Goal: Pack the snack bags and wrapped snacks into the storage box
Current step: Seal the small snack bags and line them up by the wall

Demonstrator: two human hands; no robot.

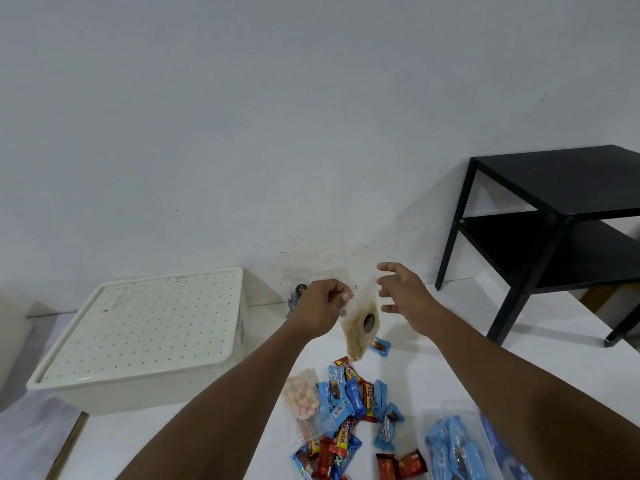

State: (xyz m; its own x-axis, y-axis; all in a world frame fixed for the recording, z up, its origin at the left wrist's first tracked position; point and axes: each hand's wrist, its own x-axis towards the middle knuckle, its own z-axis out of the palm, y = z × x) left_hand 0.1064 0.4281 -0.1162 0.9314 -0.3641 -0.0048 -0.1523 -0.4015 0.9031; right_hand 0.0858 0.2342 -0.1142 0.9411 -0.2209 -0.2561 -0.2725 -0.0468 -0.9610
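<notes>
My left hand [323, 303] pinches the top edge of a clear snack bag [360, 327] filled with beige crumbs and marked with a dark round label; the bag hangs in the air above the white surface. Just right of the bag, my right hand [403, 292] is spread open and holds nothing. The cream storage box [145, 386] stands at the left with its perforated lid [145, 327] closed on it. Below the hands lies a pile of blue and red wrapped snacks [349, 410], with a marshmallow bag [301, 396] beside it.
A clear tub of blue wrapped snacks [457, 445] sits at the lower right. A single blue candy [379, 346] lies under the hanging bag. Another clear bag [296, 292] leans at the wall behind my left hand. A black side table [554, 216] stands at the right.
</notes>
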